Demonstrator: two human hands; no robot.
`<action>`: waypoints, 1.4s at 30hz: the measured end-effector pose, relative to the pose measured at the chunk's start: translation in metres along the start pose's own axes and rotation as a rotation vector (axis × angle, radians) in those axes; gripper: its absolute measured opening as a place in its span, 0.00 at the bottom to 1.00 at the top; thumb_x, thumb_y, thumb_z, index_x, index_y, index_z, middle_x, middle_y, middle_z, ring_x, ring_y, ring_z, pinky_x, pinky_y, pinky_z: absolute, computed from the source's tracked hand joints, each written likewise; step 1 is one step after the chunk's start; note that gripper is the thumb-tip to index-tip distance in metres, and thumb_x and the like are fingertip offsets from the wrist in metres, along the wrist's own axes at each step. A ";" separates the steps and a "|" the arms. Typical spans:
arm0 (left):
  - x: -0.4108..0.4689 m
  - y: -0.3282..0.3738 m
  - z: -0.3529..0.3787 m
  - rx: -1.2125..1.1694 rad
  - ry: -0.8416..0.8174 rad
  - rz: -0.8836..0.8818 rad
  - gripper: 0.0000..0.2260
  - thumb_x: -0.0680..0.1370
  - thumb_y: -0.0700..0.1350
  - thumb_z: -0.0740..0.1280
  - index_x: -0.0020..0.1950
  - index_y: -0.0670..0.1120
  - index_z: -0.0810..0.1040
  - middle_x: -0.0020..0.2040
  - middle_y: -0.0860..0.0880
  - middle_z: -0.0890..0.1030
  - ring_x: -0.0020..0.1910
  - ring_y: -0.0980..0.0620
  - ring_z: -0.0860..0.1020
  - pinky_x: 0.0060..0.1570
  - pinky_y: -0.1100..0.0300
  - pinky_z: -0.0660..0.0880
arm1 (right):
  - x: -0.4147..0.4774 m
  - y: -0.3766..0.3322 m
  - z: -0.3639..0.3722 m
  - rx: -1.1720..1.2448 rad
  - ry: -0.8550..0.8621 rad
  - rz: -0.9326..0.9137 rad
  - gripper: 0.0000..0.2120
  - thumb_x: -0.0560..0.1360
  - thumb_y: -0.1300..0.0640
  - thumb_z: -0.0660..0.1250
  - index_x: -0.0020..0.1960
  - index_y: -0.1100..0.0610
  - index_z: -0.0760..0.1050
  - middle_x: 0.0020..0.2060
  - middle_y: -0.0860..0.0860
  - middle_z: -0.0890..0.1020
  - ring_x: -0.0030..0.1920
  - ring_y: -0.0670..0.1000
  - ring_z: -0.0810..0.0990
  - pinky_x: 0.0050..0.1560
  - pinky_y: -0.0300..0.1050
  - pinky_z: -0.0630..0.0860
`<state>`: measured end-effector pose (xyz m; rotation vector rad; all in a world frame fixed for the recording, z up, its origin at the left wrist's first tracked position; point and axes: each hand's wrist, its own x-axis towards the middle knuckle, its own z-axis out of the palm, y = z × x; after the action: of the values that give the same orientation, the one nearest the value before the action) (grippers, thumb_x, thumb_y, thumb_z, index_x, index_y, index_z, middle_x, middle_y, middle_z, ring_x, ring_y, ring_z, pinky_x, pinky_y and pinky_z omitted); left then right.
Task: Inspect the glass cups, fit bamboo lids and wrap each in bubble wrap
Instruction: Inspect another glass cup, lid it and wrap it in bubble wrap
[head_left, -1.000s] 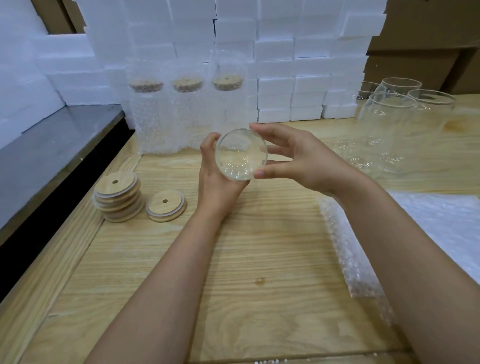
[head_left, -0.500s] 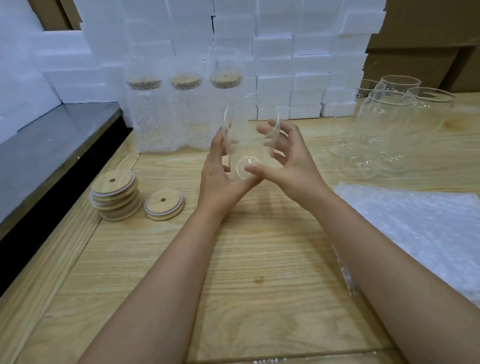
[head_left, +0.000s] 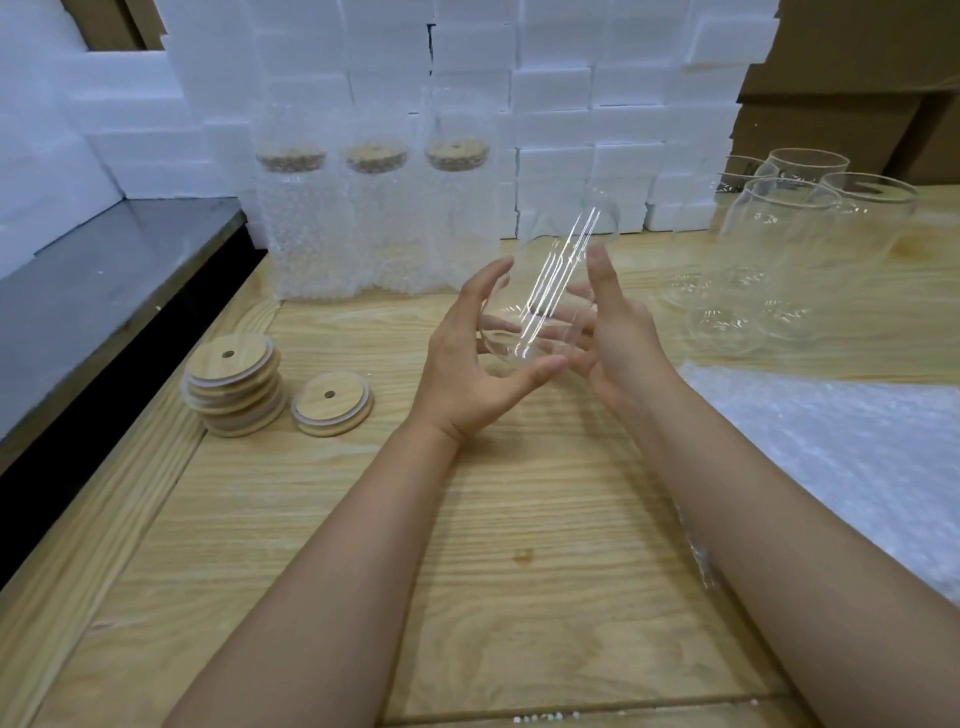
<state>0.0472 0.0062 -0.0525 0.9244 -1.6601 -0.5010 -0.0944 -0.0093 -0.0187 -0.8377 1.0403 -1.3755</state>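
Observation:
A clear glass cup (head_left: 540, 291) is held above the wooden table (head_left: 467, 545), tilted with its mouth up and to the right. My left hand (head_left: 467, 364) cups its base from the left, thumb under it. My right hand (head_left: 618, 332) touches its right side with the fingers spread. A stack of bamboo lids (head_left: 234, 384) and a single bamboo lid (head_left: 332, 405) lie to the left. Three wrapped cups with lids (head_left: 374, 218) stand at the back. Bubble wrap (head_left: 841, 467) lies at the right.
Several bare glass cups (head_left: 795, 244) stand at the back right. White foam blocks (head_left: 571, 104) are stacked along the back, with cardboard boxes (head_left: 857, 78) behind. A dark grey surface (head_left: 93, 291) runs along the left edge.
The cup has turned from base-toward-me to nearly upright, then tilted to the right. Both hands rotated it and sit lower around its base.

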 end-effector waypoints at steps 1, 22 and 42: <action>0.000 0.000 0.001 0.011 0.019 0.005 0.37 0.63 0.60 0.75 0.68 0.63 0.63 0.63 0.61 0.73 0.48 0.55 0.80 0.51 0.55 0.79 | 0.000 0.001 0.001 0.016 0.007 0.053 0.30 0.75 0.36 0.63 0.62 0.62 0.71 0.41 0.57 0.86 0.39 0.54 0.86 0.34 0.45 0.80; 0.006 0.009 0.005 0.147 0.145 -0.031 0.26 0.75 0.61 0.56 0.61 0.45 0.78 0.55 0.52 0.75 0.49 0.59 0.74 0.50 0.74 0.66 | -0.014 0.017 0.010 0.267 -0.234 0.346 0.44 0.73 0.38 0.65 0.75 0.64 0.52 0.52 0.64 0.80 0.47 0.61 0.84 0.38 0.50 0.82; 0.001 -0.006 0.000 0.162 -0.174 0.109 0.28 0.79 0.56 0.54 0.77 0.50 0.53 0.72 0.60 0.60 0.70 0.55 0.64 0.69 0.53 0.63 | -0.011 0.011 0.002 0.601 -0.292 0.404 0.48 0.72 0.38 0.66 0.76 0.67 0.49 0.59 0.67 0.76 0.43 0.64 0.84 0.33 0.48 0.82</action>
<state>0.0490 0.0020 -0.0568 0.9226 -1.9198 -0.3858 -0.0879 0.0022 -0.0275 -0.3383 0.4846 -1.0861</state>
